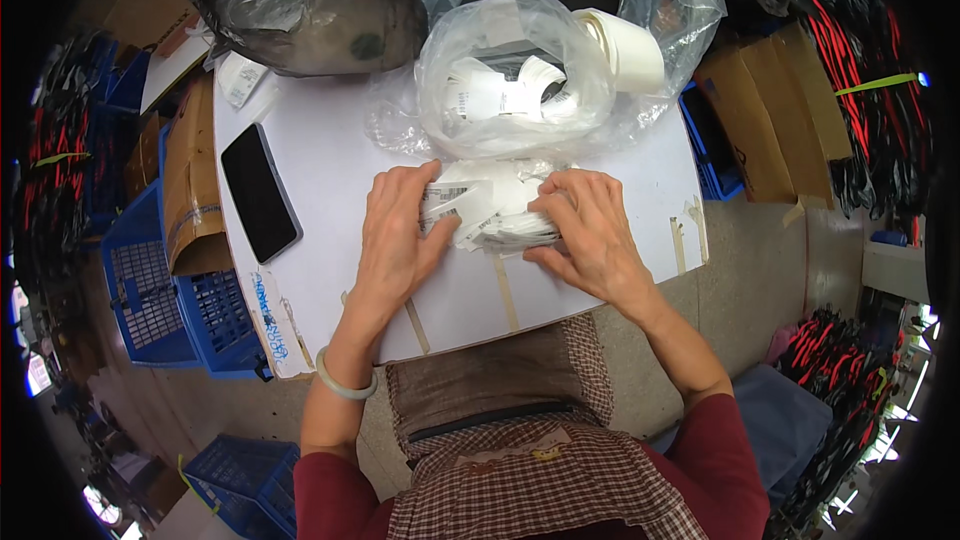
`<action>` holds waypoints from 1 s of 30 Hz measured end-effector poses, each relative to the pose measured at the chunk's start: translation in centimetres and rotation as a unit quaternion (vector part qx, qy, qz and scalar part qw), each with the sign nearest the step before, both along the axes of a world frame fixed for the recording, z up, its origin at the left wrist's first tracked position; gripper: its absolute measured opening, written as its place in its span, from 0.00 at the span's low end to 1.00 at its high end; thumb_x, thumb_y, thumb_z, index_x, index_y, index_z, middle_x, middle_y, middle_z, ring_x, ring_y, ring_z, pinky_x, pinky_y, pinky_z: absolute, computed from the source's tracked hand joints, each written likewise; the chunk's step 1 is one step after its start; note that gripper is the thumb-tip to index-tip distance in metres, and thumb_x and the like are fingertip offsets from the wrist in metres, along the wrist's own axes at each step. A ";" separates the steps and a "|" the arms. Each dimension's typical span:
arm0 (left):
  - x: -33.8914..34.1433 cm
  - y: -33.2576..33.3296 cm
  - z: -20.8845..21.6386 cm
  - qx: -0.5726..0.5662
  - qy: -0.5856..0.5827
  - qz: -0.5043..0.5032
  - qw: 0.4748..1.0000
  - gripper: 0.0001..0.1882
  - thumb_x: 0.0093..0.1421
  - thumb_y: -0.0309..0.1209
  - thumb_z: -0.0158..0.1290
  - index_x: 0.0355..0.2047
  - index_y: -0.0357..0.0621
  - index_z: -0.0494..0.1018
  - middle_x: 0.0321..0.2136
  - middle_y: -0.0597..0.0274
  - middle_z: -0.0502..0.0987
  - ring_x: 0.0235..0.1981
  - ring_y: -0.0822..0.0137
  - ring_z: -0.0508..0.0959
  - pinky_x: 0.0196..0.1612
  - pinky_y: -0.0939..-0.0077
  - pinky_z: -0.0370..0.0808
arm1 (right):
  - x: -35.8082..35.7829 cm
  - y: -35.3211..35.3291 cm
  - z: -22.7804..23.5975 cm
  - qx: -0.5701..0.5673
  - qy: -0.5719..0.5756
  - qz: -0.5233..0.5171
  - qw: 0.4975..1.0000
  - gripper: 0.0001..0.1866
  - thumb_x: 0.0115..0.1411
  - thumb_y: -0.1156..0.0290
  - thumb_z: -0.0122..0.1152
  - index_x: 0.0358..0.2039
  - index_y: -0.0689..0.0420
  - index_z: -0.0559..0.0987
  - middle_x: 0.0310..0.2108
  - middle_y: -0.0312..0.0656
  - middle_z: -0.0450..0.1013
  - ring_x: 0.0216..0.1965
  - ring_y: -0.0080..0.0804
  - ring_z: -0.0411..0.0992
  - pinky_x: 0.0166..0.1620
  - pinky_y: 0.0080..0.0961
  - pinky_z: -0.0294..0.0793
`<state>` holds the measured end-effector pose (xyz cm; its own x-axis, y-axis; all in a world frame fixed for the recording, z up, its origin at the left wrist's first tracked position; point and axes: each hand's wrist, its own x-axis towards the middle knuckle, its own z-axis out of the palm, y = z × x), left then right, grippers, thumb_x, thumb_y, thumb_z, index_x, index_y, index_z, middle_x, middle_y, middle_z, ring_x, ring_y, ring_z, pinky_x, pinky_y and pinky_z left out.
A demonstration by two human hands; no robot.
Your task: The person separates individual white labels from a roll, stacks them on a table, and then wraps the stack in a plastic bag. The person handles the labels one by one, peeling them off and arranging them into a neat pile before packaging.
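Far to the left, off the desk's left edge, stand blue plastic crates with holes (150,290), and a brown cardboard box (190,190) leans against that edge. On the white desk top (330,140), near its left edge, lies a flat black phone (260,192) with a dark screen. At the back left corner sits a big dark plastic bag (310,5), shiny and full. The left hand (398,235) lies on the desk near the middle, with a pale green bangle (345,380) on its wrist. Its fingers are spread and curled over the left side of a small pile of white paper tags with black print (490,210), and they press on it. The pile lies in the middle of the desk, a bit toward the front edge, right between both hands. Just behind it, toward the back edge, is a clear plastic bag stuffed with more white tags (510,80). The right hand (590,230) holds the right side of the pile, with bent fingers pinching the tags. A white roll of paper (625,50) sticks out near the back right corner. Strips of tan tape (690,230) stick near the right edge. Past that edge lie brown cardboard sheets (780,120).
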<state>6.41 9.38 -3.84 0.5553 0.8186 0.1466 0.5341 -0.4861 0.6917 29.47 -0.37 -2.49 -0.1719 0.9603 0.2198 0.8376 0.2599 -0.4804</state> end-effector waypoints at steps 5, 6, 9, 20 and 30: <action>0.1 -0.3 0.2 -0.025 -0.024 0.009 0.999 0.27 0.48 0.22 0.63 0.51 0.36 0.72 0.43 0.52 0.73 0.44 0.54 0.73 0.48 0.65 0.71 | 0.1 -0.9 -1.2 0.022 0.020 0.034 0.999 0.24 0.38 0.76 0.73 0.37 0.56 0.73 0.39 0.41 0.71 0.43 0.41 0.68 0.50 0.40 0.61; 0.2 -0.4 0.2 -0.032 -0.028 0.012 0.999 0.27 0.48 0.22 0.63 0.51 0.37 0.72 0.43 0.52 0.73 0.44 0.54 0.73 0.47 0.66 0.72 | 0.2 -1.1 -1.4 0.025 0.020 0.047 0.998 0.22 0.38 0.77 0.72 0.36 0.56 0.73 0.37 0.40 0.71 0.41 0.40 0.68 0.49 0.39 0.61; 0.1 -0.6 0.3 -0.031 -0.041 0.019 0.998 0.26 0.47 0.21 0.64 0.50 0.38 0.73 0.44 0.52 0.73 0.44 0.55 0.75 0.47 0.67 0.73 | 0.0 -1.2 -0.7 0.023 0.059 0.087 0.994 0.21 0.38 0.79 0.69 0.35 0.56 0.73 0.32 0.38 0.70 0.38 0.38 0.68 0.48 0.39 0.61; -1.8 -1.3 0.1 -0.134 -0.096 0.029 0.986 0.32 0.48 0.27 0.68 0.54 0.39 0.72 0.48 0.53 0.74 0.49 0.58 0.73 0.52 0.65 0.71 | -3.8 1.8 0.1 0.016 -0.004 0.068 0.998 0.41 0.35 0.68 0.79 0.54 0.58 0.72 0.56 0.46 0.65 0.59 0.44 0.62 0.57 0.44 0.59; -0.6 -3.3 -0.3 0.005 -0.070 -0.075 0.995 0.36 0.42 0.25 0.69 0.54 0.42 0.70 0.50 0.54 0.72 0.51 0.50 0.70 0.56 0.59 0.65 | -3.5 2.1 0.5 0.002 -0.030 0.086 0.996 0.50 0.36 0.65 0.80 0.61 0.60 0.68 0.50 0.43 0.68 0.57 0.41 0.64 0.59 0.46 0.57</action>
<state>5.85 6.11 -4.10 0.6445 0.7262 0.2391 0.3533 -0.5602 0.7492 25.92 1.78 -2.04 -0.3474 0.9142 0.2086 0.8076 0.4048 -0.4289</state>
